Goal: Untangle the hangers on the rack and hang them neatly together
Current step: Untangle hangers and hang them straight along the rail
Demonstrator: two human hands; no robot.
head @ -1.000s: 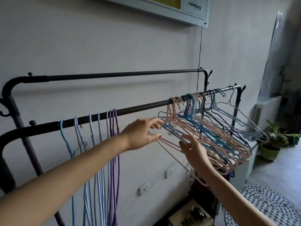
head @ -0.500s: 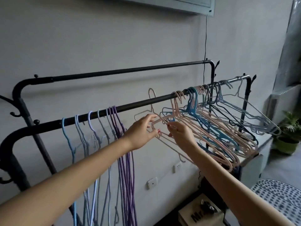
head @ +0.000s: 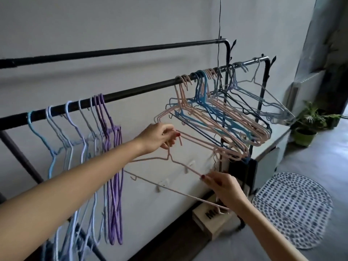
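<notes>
Against a pale grey wall, a black rack (head: 131, 91) carries purple and blue hangers (head: 111, 147) left and a tangled bunch (head: 216, 117) right. Below the rail, off it, a thin pink wire hanger (head: 180, 164) is pinched at its hook by the left hand (head: 160, 138) and at its shoulder by the right hand (head: 224, 187).

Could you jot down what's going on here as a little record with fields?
Rack: black rail
Sorted group: purple and blue hangers hanging straight, left part of the rail
Tangled group: pink and blue hangers bunched toward the rail's right end
Freed hanger: pink hanger, off the rail
Left hand: holds its hook
Right hand: pinches its shoulder wire
</notes>
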